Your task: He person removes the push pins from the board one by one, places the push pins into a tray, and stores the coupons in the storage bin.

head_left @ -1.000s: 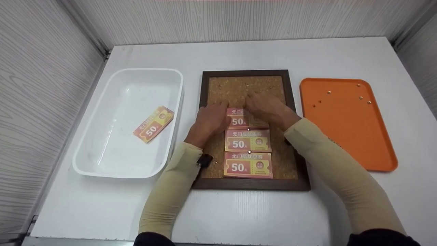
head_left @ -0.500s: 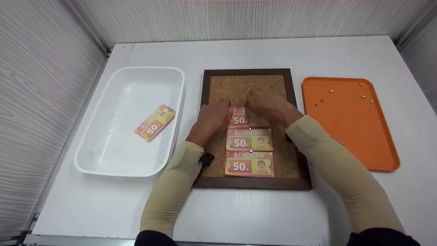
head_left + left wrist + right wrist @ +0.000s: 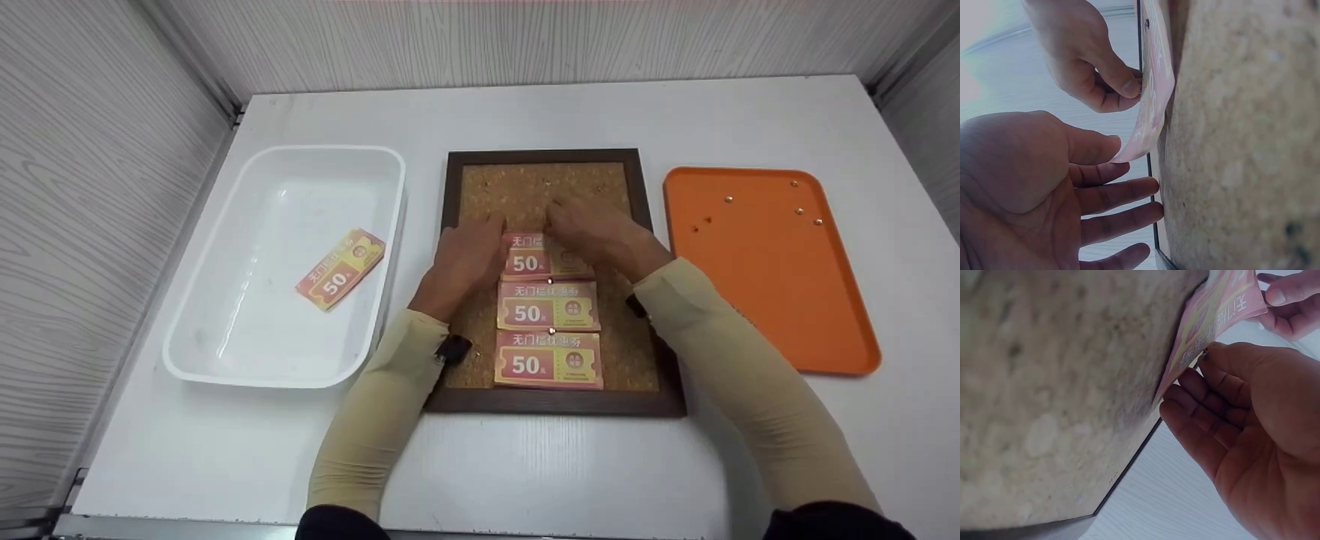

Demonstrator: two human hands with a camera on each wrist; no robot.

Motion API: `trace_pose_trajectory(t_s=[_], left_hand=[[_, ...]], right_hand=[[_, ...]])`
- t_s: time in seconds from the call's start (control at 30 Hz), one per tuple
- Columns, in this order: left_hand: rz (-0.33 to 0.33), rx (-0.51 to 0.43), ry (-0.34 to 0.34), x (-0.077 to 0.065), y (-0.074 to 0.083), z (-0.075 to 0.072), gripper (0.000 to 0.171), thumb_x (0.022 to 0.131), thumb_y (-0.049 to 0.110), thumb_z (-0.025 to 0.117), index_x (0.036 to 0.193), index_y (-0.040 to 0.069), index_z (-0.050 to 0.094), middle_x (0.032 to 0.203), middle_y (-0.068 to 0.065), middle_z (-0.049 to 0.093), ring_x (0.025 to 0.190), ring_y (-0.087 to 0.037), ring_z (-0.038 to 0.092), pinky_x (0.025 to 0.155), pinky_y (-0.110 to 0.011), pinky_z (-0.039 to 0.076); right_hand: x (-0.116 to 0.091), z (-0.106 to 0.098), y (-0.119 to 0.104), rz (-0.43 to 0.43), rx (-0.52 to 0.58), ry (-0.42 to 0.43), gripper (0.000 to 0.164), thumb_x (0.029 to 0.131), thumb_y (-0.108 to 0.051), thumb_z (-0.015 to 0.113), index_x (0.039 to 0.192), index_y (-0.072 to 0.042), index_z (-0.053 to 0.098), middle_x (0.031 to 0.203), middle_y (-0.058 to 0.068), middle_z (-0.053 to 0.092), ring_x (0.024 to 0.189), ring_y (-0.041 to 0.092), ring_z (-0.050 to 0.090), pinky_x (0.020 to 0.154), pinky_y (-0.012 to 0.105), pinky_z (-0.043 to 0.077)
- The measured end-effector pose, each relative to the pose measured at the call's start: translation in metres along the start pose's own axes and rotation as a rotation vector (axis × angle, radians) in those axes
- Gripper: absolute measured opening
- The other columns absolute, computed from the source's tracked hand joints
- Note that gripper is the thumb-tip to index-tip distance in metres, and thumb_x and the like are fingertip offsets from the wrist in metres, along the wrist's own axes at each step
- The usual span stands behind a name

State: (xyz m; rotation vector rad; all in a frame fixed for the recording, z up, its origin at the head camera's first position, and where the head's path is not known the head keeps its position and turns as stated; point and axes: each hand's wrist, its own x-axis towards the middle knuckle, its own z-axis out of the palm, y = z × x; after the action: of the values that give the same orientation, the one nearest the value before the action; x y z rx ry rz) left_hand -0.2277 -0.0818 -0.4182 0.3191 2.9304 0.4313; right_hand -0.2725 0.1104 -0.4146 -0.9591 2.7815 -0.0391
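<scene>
Three pink-and-yellow coupons lie in a column on a brown-framed cork board (image 3: 630, 360). At its left end, the top coupon (image 3: 525, 260) is pinched between the thumb and index finger of my left hand (image 3: 466, 259); the other fingers stretch over the cork. The left wrist view shows that coupon (image 3: 1151, 107) bending up off the board. At its upper edge my right hand (image 3: 592, 229) pinches a small thumbtack (image 3: 1204, 354), mostly hidden by the fingertips. Below lie the middle coupon (image 3: 526, 313) and bottom coupon (image 3: 525, 365), with a silver tack (image 3: 552, 331) where they meet.
Left of the board stands a white basin (image 3: 171, 330) holding more coupons (image 3: 341, 268). An orange tray (image 3: 772, 300) with several loose tacks lies on the right. More tacks (image 3: 547, 182) show on the cork near the top of the frame.
Both hands stay at the top coupon. The right hand has shifted very slightly to the right along its upper edge; the head view has also moved a little.
</scene>
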Motion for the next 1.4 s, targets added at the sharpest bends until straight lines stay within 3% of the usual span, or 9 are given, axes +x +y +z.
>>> trace_pose_trajectory(t_s=[0.13, 0.47, 0.63, 0.87, 1.07, 1.27, 1.4], left_hand=[[0.001, -0.023, 0.012, 0.000, 0.001, 0.000, 0.038, 0.101, 0.038, 0.045, 0.127, 0.010, 0.051, 0.115, -0.010, 0.064, 0.099, -0.028, 0.063, 0.090, -0.048, 0.049], [-0.015, -0.113, 0.030, 0.000, 0.001, 0.000, 0.034, 0.101, 0.036, 0.047, 0.123, 0.012, 0.053, 0.107, -0.008, 0.065, 0.091, -0.023, 0.062, 0.083, -0.042, 0.051], [-0.005, -0.128, 0.051, -0.001, 0.000, 0.001, 0.035, 0.100, 0.036, 0.048, 0.123, 0.010, 0.053, 0.106, -0.008, 0.065, 0.090, -0.023, 0.062, 0.082, -0.041, 0.052], [-0.024, -0.151, 0.053, -0.001, 0.000, 0.000, 0.040, 0.097, 0.038, 0.053, 0.126, 0.011, 0.050, 0.110, -0.008, 0.063, 0.093, -0.022, 0.062, 0.086, -0.040, 0.052], [-0.029, -0.161, 0.074, -0.001, 0.001, -0.001, 0.038, 0.098, 0.037, 0.051, 0.127, 0.012, 0.050, 0.111, -0.007, 0.063, 0.094, -0.022, 0.061, 0.086, -0.040, 0.052], [0.011, -0.125, 0.125, -0.004, -0.001, -0.006, 0.036, 0.099, 0.032, 0.049, 0.126, 0.008, 0.050, 0.108, -0.010, 0.063, 0.091, -0.024, 0.062, 0.082, -0.039, 0.052], [-0.001, -0.123, 0.162, -0.006, -0.003, -0.013, 0.034, 0.100, 0.029, 0.046, 0.125, 0.007, 0.051, 0.107, -0.011, 0.063, 0.092, -0.024, 0.061, 0.080, -0.038, 0.052]], right_hand=[[-0.002, 0.000, 0.000, 0.073, 0.114, -0.020, 0.028, 0.098, -0.025, 0.055, 0.123, -0.010, 0.053, 0.112, 0.006, 0.056, 0.098, 0.021, 0.059, 0.089, 0.042, 0.053], [-0.006, -0.002, 0.002, 0.162, 0.262, -0.056, 0.029, 0.100, -0.031, 0.050, 0.123, -0.014, 0.052, 0.111, 0.004, 0.056, 0.095, 0.021, 0.057, 0.088, 0.043, 0.052], [-0.012, -0.004, 0.004, 0.193, 0.320, -0.022, 0.028, 0.100, -0.031, 0.049, 0.120, -0.013, 0.054, 0.111, 0.005, 0.057, 0.095, 0.022, 0.057, 0.087, 0.043, 0.052], [-0.023, -0.007, 0.009, 0.189, 0.338, 0.069, 0.027, 0.099, -0.029, 0.053, 0.117, -0.010, 0.056, 0.107, 0.008, 0.059, 0.091, 0.024, 0.056, 0.084, 0.042, 0.053], [-0.029, -0.010, 0.016, 0.217, 0.338, 0.070, 0.029, 0.100, -0.029, 0.051, 0.119, -0.008, 0.055, 0.108, 0.010, 0.057, 0.093, 0.025, 0.054, 0.086, 0.044, 0.051], [-0.038, -0.014, 0.029, 0.218, 0.355, 0.105, 0.028, 0.100, -0.028, 0.052, 0.119, -0.007, 0.057, 0.108, 0.010, 0.058, 0.093, 0.026, 0.053, 0.082, 0.044, 0.051], [-0.045, -0.019, 0.038, 0.194, 0.365, 0.129, 0.026, 0.101, -0.026, 0.050, 0.115, -0.005, 0.056, 0.104, 0.011, 0.057, 0.090, 0.026, 0.052, 0.078, 0.043, 0.049]])
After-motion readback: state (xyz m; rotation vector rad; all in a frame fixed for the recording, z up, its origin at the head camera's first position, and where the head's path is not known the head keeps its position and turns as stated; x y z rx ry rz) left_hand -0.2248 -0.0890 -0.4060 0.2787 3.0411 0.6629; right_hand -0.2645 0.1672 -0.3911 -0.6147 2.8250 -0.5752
